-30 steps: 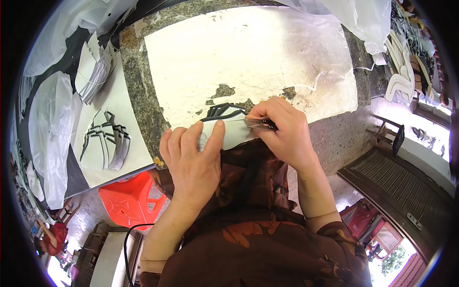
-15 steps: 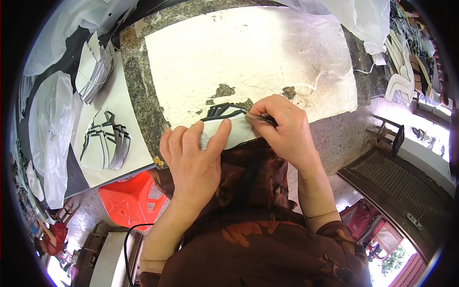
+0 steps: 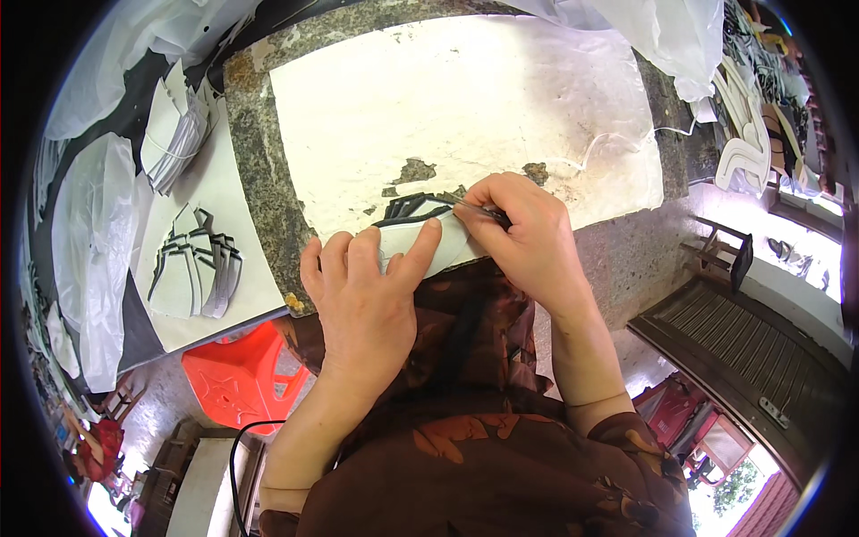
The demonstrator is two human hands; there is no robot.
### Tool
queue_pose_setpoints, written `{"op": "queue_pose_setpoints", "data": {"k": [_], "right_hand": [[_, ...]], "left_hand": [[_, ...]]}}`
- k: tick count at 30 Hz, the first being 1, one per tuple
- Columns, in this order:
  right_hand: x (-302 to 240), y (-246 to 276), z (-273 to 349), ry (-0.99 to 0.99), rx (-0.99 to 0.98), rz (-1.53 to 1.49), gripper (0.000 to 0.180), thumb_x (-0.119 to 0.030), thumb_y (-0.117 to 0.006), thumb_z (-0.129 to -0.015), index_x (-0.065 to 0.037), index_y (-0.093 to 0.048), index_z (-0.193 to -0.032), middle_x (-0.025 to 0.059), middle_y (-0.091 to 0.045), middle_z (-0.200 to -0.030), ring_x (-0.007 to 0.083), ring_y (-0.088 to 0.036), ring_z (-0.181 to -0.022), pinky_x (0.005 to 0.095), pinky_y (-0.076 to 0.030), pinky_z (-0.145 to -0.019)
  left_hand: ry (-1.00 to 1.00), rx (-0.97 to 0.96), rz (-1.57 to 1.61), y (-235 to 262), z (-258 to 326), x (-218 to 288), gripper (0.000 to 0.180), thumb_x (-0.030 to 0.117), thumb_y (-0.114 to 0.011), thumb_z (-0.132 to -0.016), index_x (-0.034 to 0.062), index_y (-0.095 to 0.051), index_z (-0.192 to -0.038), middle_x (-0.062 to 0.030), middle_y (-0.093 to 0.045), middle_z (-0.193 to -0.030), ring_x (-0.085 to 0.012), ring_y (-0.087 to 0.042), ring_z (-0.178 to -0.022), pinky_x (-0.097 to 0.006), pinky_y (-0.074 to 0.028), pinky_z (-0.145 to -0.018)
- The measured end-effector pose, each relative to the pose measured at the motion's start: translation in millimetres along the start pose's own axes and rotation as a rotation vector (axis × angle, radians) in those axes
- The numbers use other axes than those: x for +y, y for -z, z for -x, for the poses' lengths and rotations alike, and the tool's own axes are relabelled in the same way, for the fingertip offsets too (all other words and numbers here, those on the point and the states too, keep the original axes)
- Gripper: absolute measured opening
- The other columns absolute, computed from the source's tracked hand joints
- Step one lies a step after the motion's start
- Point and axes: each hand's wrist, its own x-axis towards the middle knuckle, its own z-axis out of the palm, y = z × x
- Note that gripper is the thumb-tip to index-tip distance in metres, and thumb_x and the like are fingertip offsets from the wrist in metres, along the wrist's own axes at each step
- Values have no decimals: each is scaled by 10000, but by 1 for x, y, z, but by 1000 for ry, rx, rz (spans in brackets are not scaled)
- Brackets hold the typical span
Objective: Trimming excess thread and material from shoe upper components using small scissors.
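Observation:
At the table's near edge lies a small stack of white, curved cut pieces [image 3: 450,246] with black folded edges, fanned so that several dark edges show. My left hand [image 3: 365,291] rests flat on the stack, fingers spread, with the index fingertip close to the black edge. At the right end of the stack my right hand [image 3: 519,224] is closed in a pinch around a thin dark object [image 3: 495,216]. Its kind is mostly hidden by the fingers. The fingertips touch the pieces' edge.
A worn white sheet [image 3: 465,98] covers the stone slab [image 3: 255,143]. To the left are a fanned pile of black-edged pieces [image 3: 195,268], a tied bundle of white pieces [image 3: 174,134] and clear plastic bags [image 3: 98,242]. A red plastic stool [image 3: 237,380] stands below; white cord [image 3: 617,137] lies right.
My right hand has shifted slightly left along the black edge. My left index finger sits a touch higher and further right on the stack; the left hand stays on it.

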Motion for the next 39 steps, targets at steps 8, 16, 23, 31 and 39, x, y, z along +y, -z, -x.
{"op": "queue_pose_setpoints", "data": {"k": [8,16,23,31,39], "right_hand": [[-10,-3,-4,-82,-11,115,118,-121,-756,-897,-31,-685,-925,107,-671,-822,235,-643,-710,339,-506,-662],[1,1,3,20,-27,69,239,-129,-760,-893,-68,-710,-1119,111,-702,-900,251,-696,-815,350,-543,-727],[-2,14,10,-14,-129,-6,189,-159,-766,-885,-76,-740,-1053,106,-710,-922,306,-693,-851,387,-549,-755],[0,-3,20,164,55,107,216,5,-756,-823,-42,-746,-1033,82,-663,-837,223,-645,-734,329,-523,-669],[-2,-2,21,78,25,-196,170,-76,-783,-844,-43,-704,-991,80,-673,-857,216,-630,-732,325,-511,-660]], "left_hand": [[-7,19,-37,-8,2,0,496,85,-629,-947,315,-661,-1385,-107,-556,-1172,-329,-510,-1168,-591,-337,-1111],[37,163,151,-10,5,-10,408,250,-760,-908,108,-705,-1286,-88,-579,-1249,-293,-531,-1168,-541,-348,-1114],[1,175,190,-7,0,-12,381,254,-772,-893,100,-706,-1235,-70,-588,-1167,-296,-534,-1127,-513,-363,-1084],[-6,171,236,-5,-6,-14,372,210,-795,-845,101,-697,-1187,-80,-589,-1147,-296,-540,-1114,-493,-376,-1047],[-39,168,259,4,-14,-10,386,174,-810,-803,116,-672,-1158,-53,-622,-1037,-290,-564,-1058,-453,-391,-975]]}}
